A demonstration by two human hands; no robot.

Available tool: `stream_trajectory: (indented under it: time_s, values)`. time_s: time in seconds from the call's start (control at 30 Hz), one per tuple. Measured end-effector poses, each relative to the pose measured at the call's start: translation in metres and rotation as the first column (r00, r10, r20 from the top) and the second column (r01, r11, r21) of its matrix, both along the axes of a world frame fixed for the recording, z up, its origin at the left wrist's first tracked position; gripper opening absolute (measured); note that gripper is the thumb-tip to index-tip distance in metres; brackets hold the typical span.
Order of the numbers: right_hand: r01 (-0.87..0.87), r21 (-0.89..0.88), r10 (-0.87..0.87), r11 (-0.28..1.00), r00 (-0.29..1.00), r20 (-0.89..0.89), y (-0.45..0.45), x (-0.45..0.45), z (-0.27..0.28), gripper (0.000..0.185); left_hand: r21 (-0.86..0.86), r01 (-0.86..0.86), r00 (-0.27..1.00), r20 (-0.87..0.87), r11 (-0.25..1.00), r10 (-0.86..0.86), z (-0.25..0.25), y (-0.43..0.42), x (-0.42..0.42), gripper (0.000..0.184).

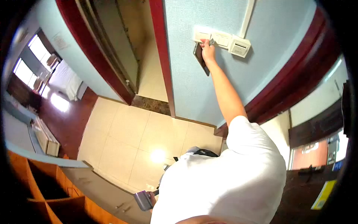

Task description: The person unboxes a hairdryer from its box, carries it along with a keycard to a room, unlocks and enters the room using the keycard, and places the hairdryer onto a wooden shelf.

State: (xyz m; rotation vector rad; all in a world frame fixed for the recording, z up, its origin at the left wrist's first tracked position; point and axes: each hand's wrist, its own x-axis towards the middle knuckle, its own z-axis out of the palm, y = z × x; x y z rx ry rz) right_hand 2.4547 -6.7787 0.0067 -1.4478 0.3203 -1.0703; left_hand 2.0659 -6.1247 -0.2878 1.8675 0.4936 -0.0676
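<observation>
My right hand [207, 51] is raised to the blue wall, its fingers closed around a dark, flat, phone-like slab [201, 59]. A small greyish piece [212, 42] sticks out by the fingers; I cannot make out what it is. The fingertips are at the lower edge of the left white switch panel [202, 34]; whether they press it, I cannot tell. Low on the left, my left hand [152, 198] is mostly hidden behind a grey, rounded boxy device [143, 200] that it grips.
Beside the switches is a white card-slot box [239, 46]. A dark red door frame [162, 56] edges an open doorway. An orange-brown shelf unit [56, 186] stands at lower left. A bed [65, 78] shows in the far room. Beige tiles [119, 130] cover the floor.
</observation>
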Motion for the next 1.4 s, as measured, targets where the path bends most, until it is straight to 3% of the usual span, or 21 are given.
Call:
stream_trajectory:
  time_s: [0.17, 0.3, 0.33, 0.37, 0.4, 0.43, 0.5, 0.53, 0.57, 0.6, 0.63, 0.73, 0.77, 0.8, 0.87, 1.0, 1.03, 1.1, 1.23, 1.3, 1.4]
  values:
    - [0.201, -0.159, -0.217, 0.966, 0.972, -0.086, 0.018, -0.039, 0.022, 0.040, -0.018, 0.096, 0.992, 0.079, 0.995, -0.094, 0.005, 0.069, 0.057, 0.031]
    - [0.132, -0.027, -0.133, 0.991, 0.989, -0.067, -0.008, -0.053, 0.014, 0.041, -0.019, 0.193, 0.919, 0.355, 0.981, -0.173, 0.006, 0.100, 0.103, 0.031]
    - [0.167, -0.075, -0.169, 0.983, 0.986, -0.017, -0.023, -0.047, 0.005, 0.041, -0.063, 0.234, 0.947, 0.242, 0.970, -0.213, 0.024, 0.097, 0.123, 0.030]
    - [0.131, -0.085, -0.138, 0.988, 0.987, -0.084, -0.035, -0.049, 0.000, 0.044, -0.104, 0.271, 0.958, 0.125, 0.957, -0.257, 0.041, 0.095, 0.144, 0.030]
    - [0.175, -0.101, -0.190, 0.979, 0.966, -0.174, -0.034, -0.054, 0.003, 0.047, 0.118, 0.176, 0.881, 0.423, 0.977, -0.210, 0.012, 0.092, 0.161, 0.026]
    - [0.258, -0.235, -0.328, 0.937, 0.881, -0.341, -0.031, -0.060, 0.009, 0.046, 0.049, 0.183, 0.914, 0.358, 0.982, -0.189, -0.015, 0.096, 0.178, 0.026]
    - [0.215, -0.111, -0.236, 0.970, 0.944, -0.230, -0.049, -0.054, -0.013, 0.037, -0.083, 0.168, 0.965, 0.216, 0.982, -0.147, -0.069, 0.106, 0.211, 0.029]
    - [0.148, -0.034, -0.152, 0.988, 0.971, -0.183, -0.039, -0.056, -0.020, 0.039, 0.042, 0.292, 0.951, 0.093, 0.956, -0.294, 0.003, 0.081, 0.227, 0.030]
    - [0.079, 0.044, -0.072, 0.996, 0.989, -0.129, -0.028, -0.058, -0.026, 0.042, 0.110, 0.341, 0.919, 0.169, 0.934, -0.356, 0.041, 0.059, 0.243, 0.027]
    - [0.008, 0.120, 0.001, 0.993, 0.997, -0.073, -0.016, -0.060, -0.032, 0.047, 0.143, 0.342, 0.898, 0.242, 0.929, -0.368, 0.002, 0.063, 0.258, 0.022]
    - [-0.055, 0.169, 0.075, 0.984, 0.991, -0.109, 0.002, -0.067, -0.040, 0.039, 0.144, 0.333, 0.876, 0.318, 0.932, -0.362, 0.013, 0.051, 0.261, 0.017]
    - [-0.132, 0.322, 0.162, 0.938, 0.984, -0.069, 0.066, -0.058, -0.081, 0.038, 0.280, 0.269, 0.888, 0.300, 0.922, -0.350, 0.024, 0.040, 0.276, 0.015]
    - [-0.303, 0.425, 0.345, 0.853, 0.938, -0.025, 0.073, -0.053, -0.108, 0.034, 0.322, 0.254, 0.896, 0.276, 0.912, -0.347, 0.014, 0.040, 0.283, 0.014]
    - [-0.267, 0.528, 0.369, 0.806, 0.925, -0.096, 0.094, -0.045, -0.123, 0.035, 0.130, 0.282, 0.927, 0.218, 0.951, -0.305, 0.052, 0.026, 0.287, 0.016]
    - [-0.331, 0.470, 0.505, 0.818, 0.803, -0.315, 0.171, -0.041, -0.114, 0.040, 0.205, 0.286, 0.903, 0.268, 0.936, -0.335, 0.054, 0.025, 0.291, 0.017]
    - [-0.522, 0.420, 0.668, 0.742, 0.626, -0.402, 0.272, -0.004, -0.138, 0.048, 0.426, 0.277, 0.886, 0.234, 0.861, -0.401, 0.066, 0.054, 0.288, 0.020]
    - [-0.509, 0.462, 0.685, 0.726, 0.596, -0.418, 0.301, 0.003, -0.150, 0.048, 0.433, 0.334, 0.884, 0.165, 0.837, -0.438, 0.063, 0.072, 0.291, 0.021]
    - [-0.529, 0.470, 0.708, 0.706, 0.514, -0.484, 0.336, 0.025, -0.172, 0.047, 0.267, 0.282, 0.865, 0.344, 0.921, -0.365, 0.053, 0.081, 0.309, 0.023]
    - [-0.467, 0.380, 0.586, 0.798, 0.457, -0.669, 0.420, 0.065, -0.178, 0.053, 0.549, 0.216, 0.851, 0.300, 0.807, -0.432, 0.094, 0.125, 0.346, 0.026]
    - [-0.467, 0.450, 0.610, 0.762, 0.280, -0.742, 0.464, 0.104, -0.166, 0.054, 0.498, 0.166, 0.840, 0.381, 0.851, -0.386, 0.086, 0.157, 0.383, 0.024]
    - [-0.525, 0.357, 0.549, 0.772, 0.270, -0.791, 0.513, 0.172, -0.194, 0.053, 0.547, 0.153, 0.876, 0.311, 0.823, -0.369, 0.087, 0.203, 0.444, 0.025]
